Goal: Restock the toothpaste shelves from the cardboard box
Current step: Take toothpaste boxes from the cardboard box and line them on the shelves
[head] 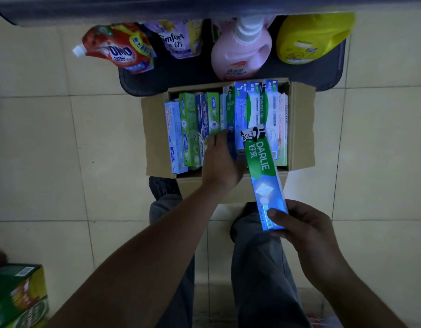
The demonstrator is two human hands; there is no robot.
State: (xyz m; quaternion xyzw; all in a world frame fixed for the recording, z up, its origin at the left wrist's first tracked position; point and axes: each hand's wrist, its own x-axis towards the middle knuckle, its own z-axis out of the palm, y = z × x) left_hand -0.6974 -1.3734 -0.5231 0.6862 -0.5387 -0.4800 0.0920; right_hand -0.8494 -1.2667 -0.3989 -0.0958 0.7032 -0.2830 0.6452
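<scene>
An open cardboard box (pixel 301 129) stands on the tiled floor at my feet, packed with several upright toothpaste cartons (pixel 193 129) in green, blue and white. My right hand (pixel 306 226) grips the near end of a green and blue Darlie toothpaste carton (pixel 264 176), which slants over the box's front edge. My left hand (pixel 219 159) reaches into the middle of the box, its fingers curled round a blue carton (pixel 232 143) among the packed ones.
Behind the box a dark bottom shelf (pixel 181 76) carries a red detergent pouch (pixel 119 50), a purple softener pouch (pixel 181 39), a pink bottle (pixel 240 53) and a yellow bottle (pixel 309 39). A green and yellow carton (pixel 17 297) sits at the lower left.
</scene>
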